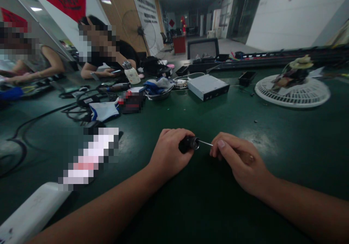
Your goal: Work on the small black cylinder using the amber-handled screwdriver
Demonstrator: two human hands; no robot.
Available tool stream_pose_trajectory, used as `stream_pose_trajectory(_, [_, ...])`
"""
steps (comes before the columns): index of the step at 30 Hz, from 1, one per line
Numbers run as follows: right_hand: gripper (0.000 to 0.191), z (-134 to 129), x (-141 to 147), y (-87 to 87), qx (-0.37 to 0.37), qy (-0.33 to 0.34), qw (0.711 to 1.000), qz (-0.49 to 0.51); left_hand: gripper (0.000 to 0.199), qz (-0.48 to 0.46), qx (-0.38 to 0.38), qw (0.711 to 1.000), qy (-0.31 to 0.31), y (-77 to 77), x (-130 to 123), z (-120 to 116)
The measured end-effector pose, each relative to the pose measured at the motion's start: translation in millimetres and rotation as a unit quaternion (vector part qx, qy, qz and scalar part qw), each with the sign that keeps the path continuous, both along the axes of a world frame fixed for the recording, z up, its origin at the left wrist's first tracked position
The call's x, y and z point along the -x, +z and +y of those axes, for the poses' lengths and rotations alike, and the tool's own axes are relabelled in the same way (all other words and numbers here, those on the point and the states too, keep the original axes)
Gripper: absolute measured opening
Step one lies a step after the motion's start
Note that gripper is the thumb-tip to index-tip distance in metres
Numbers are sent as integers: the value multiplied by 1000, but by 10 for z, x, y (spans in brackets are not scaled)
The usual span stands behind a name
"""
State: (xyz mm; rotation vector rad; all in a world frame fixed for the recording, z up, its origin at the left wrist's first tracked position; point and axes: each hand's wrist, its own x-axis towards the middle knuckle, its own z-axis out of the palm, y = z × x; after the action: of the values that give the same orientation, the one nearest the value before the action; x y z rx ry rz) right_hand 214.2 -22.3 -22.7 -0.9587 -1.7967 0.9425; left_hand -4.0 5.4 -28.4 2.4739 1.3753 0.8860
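From the head view I have my left hand [170,147] wrapped around a black tube [193,143], its open end turned rightward; my right hand [240,160] grasps a screwdriver [205,143], the shaft aimed at the tube's mouth; whether its tip touches the rim I cannot tell. The tube is over the middle of the desk [185,211], between both hands; I have room forward from the knuckles to the drive [208,86], and rightward past a small nut [255,121]; farther right, the fan grille [294,96] bounds that space; dark rails [261,61] line the far edge. My left side is tighter: a white case [29,215] lies just beside the forearm; beyond it are a cloth [105,111] and looping cables [21,149]; a bottle [131,73] stands farther back, near a co-worker's arm [94,70].
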Motion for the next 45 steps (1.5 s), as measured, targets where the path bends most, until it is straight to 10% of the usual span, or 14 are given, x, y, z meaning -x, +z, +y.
stream_pose_trajectory(45, [35, -4, 2, -26, 60, -51, 996, 44, 24, 8, 27, 999, 23, -3, -2, 3])
